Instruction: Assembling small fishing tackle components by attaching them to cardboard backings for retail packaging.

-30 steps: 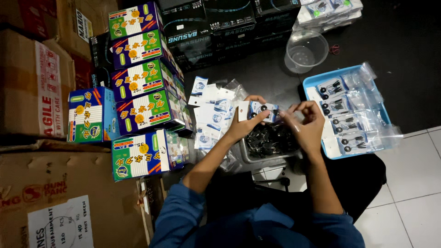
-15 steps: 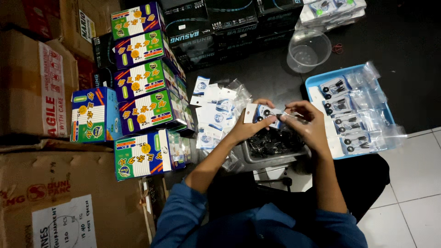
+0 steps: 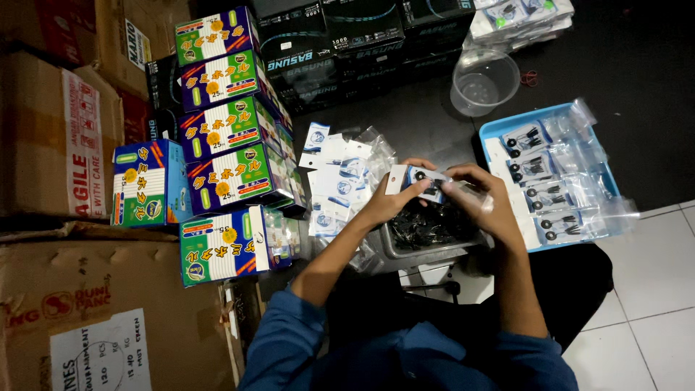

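My left hand grips a small white and blue printed card with a clear bag over it, held above a grey tray of small black parts. My right hand pinches the bag's right end, fingers closed on the plastic. Both hands meet over the tray, close together. A loose pile of similar cards and empty clear bags lies just left of my left hand. A blue tray to the right holds several finished clear packets with black parts.
Stacked colourful small boxes stand at the left, with brown cartons beyond them. Black boxes line the far side. A clear plastic tub sits on the dark floor. White tiles lie at the right.
Both hands shifted slightly right and down over the grey tray, and the card with its bag moved with them. My view moved a little.
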